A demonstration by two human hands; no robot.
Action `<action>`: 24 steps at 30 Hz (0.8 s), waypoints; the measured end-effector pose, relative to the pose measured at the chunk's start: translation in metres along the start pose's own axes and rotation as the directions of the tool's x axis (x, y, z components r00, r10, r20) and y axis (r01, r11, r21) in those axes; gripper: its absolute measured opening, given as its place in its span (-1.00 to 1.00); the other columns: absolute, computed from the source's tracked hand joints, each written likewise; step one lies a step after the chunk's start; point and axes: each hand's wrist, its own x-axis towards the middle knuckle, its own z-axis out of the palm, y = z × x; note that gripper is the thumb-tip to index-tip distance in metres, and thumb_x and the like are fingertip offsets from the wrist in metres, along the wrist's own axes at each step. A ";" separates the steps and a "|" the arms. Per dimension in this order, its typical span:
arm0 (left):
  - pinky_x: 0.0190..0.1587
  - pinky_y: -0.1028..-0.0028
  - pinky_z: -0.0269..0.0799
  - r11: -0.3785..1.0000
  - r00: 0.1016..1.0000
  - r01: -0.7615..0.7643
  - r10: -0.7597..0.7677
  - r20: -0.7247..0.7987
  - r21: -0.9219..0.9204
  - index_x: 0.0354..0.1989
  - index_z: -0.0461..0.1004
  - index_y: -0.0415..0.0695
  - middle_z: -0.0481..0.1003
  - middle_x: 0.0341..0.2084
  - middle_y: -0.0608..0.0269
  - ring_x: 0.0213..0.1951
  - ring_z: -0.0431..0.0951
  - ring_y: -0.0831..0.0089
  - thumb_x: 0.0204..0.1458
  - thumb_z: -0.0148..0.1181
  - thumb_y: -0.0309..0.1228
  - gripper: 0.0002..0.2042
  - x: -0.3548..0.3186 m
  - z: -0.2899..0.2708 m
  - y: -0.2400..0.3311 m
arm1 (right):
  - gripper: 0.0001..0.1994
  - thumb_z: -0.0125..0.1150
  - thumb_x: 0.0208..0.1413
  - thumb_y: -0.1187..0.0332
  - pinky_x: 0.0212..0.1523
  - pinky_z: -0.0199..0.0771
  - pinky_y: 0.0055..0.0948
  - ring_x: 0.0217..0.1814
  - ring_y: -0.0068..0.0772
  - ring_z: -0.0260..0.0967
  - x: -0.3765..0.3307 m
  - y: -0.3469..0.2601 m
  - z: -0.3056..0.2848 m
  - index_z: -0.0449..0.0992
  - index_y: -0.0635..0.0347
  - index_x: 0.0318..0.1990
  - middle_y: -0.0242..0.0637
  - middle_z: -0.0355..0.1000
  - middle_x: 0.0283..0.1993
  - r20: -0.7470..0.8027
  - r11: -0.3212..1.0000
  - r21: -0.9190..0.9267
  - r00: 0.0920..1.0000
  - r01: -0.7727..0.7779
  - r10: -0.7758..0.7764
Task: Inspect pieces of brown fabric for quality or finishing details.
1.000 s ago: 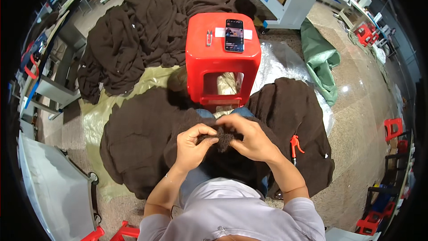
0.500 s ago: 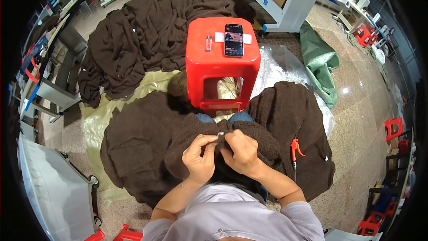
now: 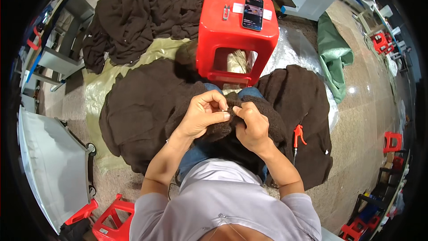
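Observation:
Across my lap lies a dark brown fleecy garment or cloth, bunched between my two hands. My left hand is closed in a pinch, thumb and forefinger nearly meeting over the fabric. A tiny pale thing shows at those fingertips, too small to name. Close beside it, my right hand is curled, thumb and forefinger pressed on the brown cloth's edge. To the right, an orange-red air blow gun with a hose rests on another dark brown pile.
Ahead stands a red plastic stool bearing a phone and small thread snips. More brown fabric lies at my left, with a larger heap beyond. A white wheeled cart is at far left, red stools behind it.
The view has shifted, so the stool sits higher and further right. Both hands are higher in the picture, and the left fingers have changed their pinch. The pale striped bit between them is mostly hidden.

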 end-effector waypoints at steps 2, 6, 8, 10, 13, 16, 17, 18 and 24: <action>-0.30 0.67 0.35 0.998 0.999 0.029 -0.030 -0.031 -0.058 -0.33 0.48 -0.20 0.45 -0.39 0.37 -0.33 0.43 0.68 -0.03 0.19 -0.73 -0.84 -0.002 -0.004 -0.006 | -0.58 0.07 -0.43 0.82 -0.45 0.48 -0.32 -0.42 -0.04 0.45 0.001 0.000 -0.002 0.45 0.35 -0.26 -0.07 0.40 -0.38 0.024 1.000 0.023 1.000 0.003 -0.003; -0.33 0.69 0.29 0.987 0.993 0.025 -0.043 -0.112 -0.156 -0.35 0.46 -0.22 0.48 -0.38 0.29 -0.36 0.43 0.66 -0.03 0.06 -0.74 -0.85 -0.003 -0.001 -0.011 | -0.59 0.07 -0.42 0.82 -0.42 0.48 -0.34 -0.41 -0.05 0.45 -0.002 0.002 -0.007 0.45 0.33 -0.28 -0.08 0.41 -0.38 0.023 1.000 0.007 1.000 -0.006 0.006; -0.27 0.67 0.35 0.993 0.989 -0.106 0.100 -0.110 -0.048 -0.27 0.48 -0.26 0.50 -0.35 0.24 -0.34 0.44 0.65 -0.03 0.09 -0.73 -0.83 -0.001 0.000 -0.009 | -0.59 0.07 -0.42 0.82 -0.41 0.48 -0.35 -0.40 -0.05 0.46 -0.002 0.002 -0.007 0.45 0.33 -0.28 -0.08 0.41 -0.37 0.018 1.000 -0.007 1.000 -0.013 0.013; -0.21 0.64 0.37 0.997 0.991 -0.046 0.038 -0.126 -0.060 -0.20 0.49 -0.27 0.50 -0.32 0.23 -0.30 0.45 0.63 -0.01 0.11 -0.73 -0.80 -0.005 0.005 -0.003 | -0.60 0.10 -0.37 0.81 -0.41 0.48 -0.32 -0.41 -0.07 0.44 -0.002 0.002 -0.006 0.45 0.34 -0.24 -0.09 0.39 -0.39 -0.006 1.000 0.019 1.000 -0.020 0.020; -0.05 0.57 0.41 0.992 0.997 0.011 -0.020 -0.068 -0.124 -0.07 0.51 -0.29 0.49 -0.24 0.22 -0.20 0.48 0.55 0.00 0.21 -0.71 -0.72 -0.005 0.002 -0.001 | -0.59 0.13 -0.38 0.79 -0.43 0.47 -0.33 -0.44 -0.10 0.44 0.001 0.005 -0.003 0.47 0.33 -0.23 -0.11 0.40 -0.40 -0.030 0.999 0.047 0.999 -0.020 0.022; -0.09 0.60 0.41 0.990 0.992 -0.125 0.126 -0.013 0.071 -0.11 0.54 -0.32 0.49 -0.22 0.21 -0.19 0.50 0.52 0.02 0.24 -0.69 -0.76 -0.005 -0.001 -0.006 | -0.56 0.15 -0.41 0.77 -0.47 0.46 -0.36 -0.46 -0.15 0.46 0.001 0.005 -0.005 0.51 0.32 -0.22 -0.13 0.43 -0.40 0.013 0.999 -0.006 0.999 0.032 -0.032; -0.09 0.60 0.41 0.990 0.992 -0.125 0.126 -0.013 0.069 -0.11 0.54 -0.32 0.49 -0.22 0.21 -0.19 0.50 0.52 0.02 0.24 -0.69 -0.76 -0.005 0.000 -0.007 | -0.55 0.16 -0.41 0.76 -0.50 0.45 -0.36 -0.46 -0.17 0.46 0.001 0.005 -0.008 0.53 0.31 -0.20 -0.14 0.44 -0.40 0.067 0.993 -0.081 0.995 0.084 -0.079; -0.13 0.59 0.41 0.970 0.984 -0.170 0.175 -0.014 0.174 -0.12 0.55 -0.31 0.50 -0.24 0.21 -0.21 0.50 0.52 0.02 0.23 -0.70 -0.77 -0.006 0.002 -0.007 | -0.55 0.16 -0.41 0.76 -0.50 0.45 -0.36 -0.46 -0.17 0.46 0.000 0.007 -0.009 0.53 0.31 -0.20 -0.14 0.44 -0.40 0.068 0.993 -0.082 0.995 0.084 -0.078; -0.28 0.56 0.44 0.634 0.910 -0.331 0.411 0.059 0.699 -0.23 0.61 -0.29 0.55 -0.38 0.18 -0.34 0.55 0.47 -0.03 0.23 -0.73 -0.81 -0.012 0.010 0.000 | -0.55 0.16 -0.39 0.74 -0.51 0.44 -0.37 -0.48 -0.22 0.45 -0.001 0.006 -0.010 0.56 0.28 -0.19 -0.18 0.44 -0.41 0.118 1.000 -0.020 0.993 0.006 -0.004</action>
